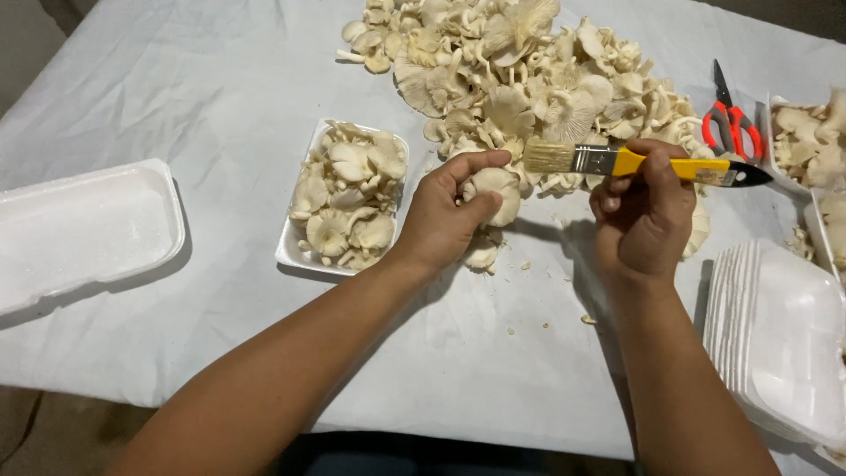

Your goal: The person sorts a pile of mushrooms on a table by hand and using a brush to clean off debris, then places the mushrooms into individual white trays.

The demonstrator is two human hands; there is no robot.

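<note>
Lying at the far left of the counter (220, 79), which is covered with a pale cloth, is an empty white foam tray (84, 229). Near it, toward the middle, a second foam tray (295, 251) is packed with pale oyster mushrooms, caps and gills facing every way. Just beside that tray the left hand (445, 216) is curled around a mushroom cluster (495, 189), thumb on top and fingers wrapped underneath, holding it slightly above the cloth with small crumbs scattered below. Behind it a large mushroom pile (520, 75) spreads across the upper middle of the counter. The right hand (648, 211) is closed in a fist around the yellow handle of a paintbrush (617, 161); the brush lies level, its light bristles pointing left and ending just beside the held cluster, its dark tip pointing right. Beyond the fist, red-handled scissors (730, 119) lie on the cloth at the edge of the pile. At the far right stand two more trays of mushrooms (806, 141), partly cut off by the frame, and in front of them a stack of empty foam trays (775, 339).
</note>
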